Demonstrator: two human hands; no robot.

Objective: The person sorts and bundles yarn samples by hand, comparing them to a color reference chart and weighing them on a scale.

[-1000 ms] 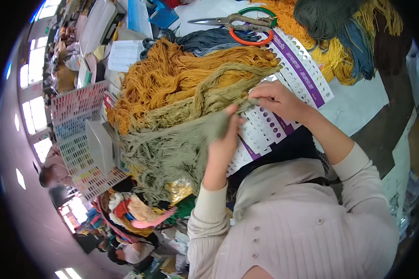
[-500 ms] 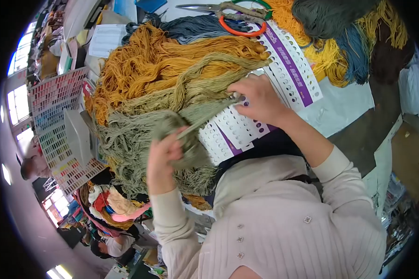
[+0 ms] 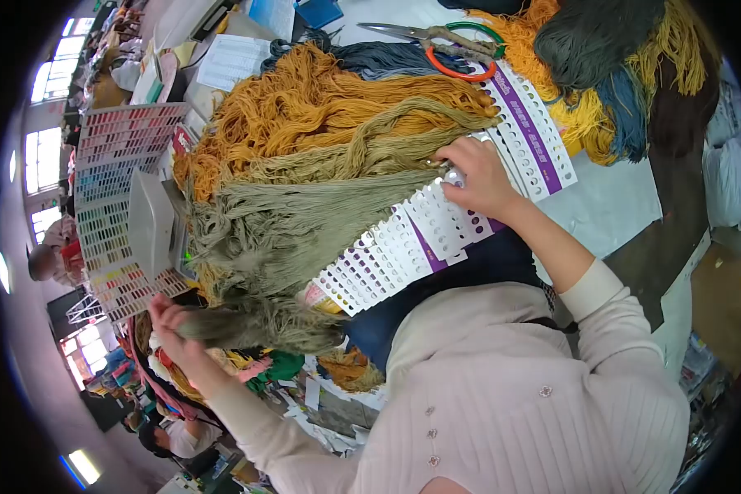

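White thread cards (image 3: 387,253) with rows of round holes and purple bands lie overlapped in front of me. At their upper end my right hand (image 3: 477,177) is closed on the card edge, thumb and fingers pinched; a small shiny spot shows there. Out to the lower left, my left hand (image 3: 177,329) grips the end of some grey-green thread (image 3: 230,328), slightly blurred. More grey-green thread (image 3: 305,218) is spread straight from the cards' holed edge to the left. Above it lie olive thread (image 3: 321,156) and mustard-orange thread (image 3: 305,90).
Scissors (image 3: 445,41) with red and green handles lie at the back. Dark grey, yellow and blue skeins (image 3: 597,41) are heaped at the back right. A colour-chart rack (image 3: 111,214) stands left, beside a white plastic tray (image 3: 151,216). People are farther off on the left.
My left hand has swung down and left with the grey-green thread, which was bunched near the cards before. My right hand stays at the card end. The view has shifted slightly.
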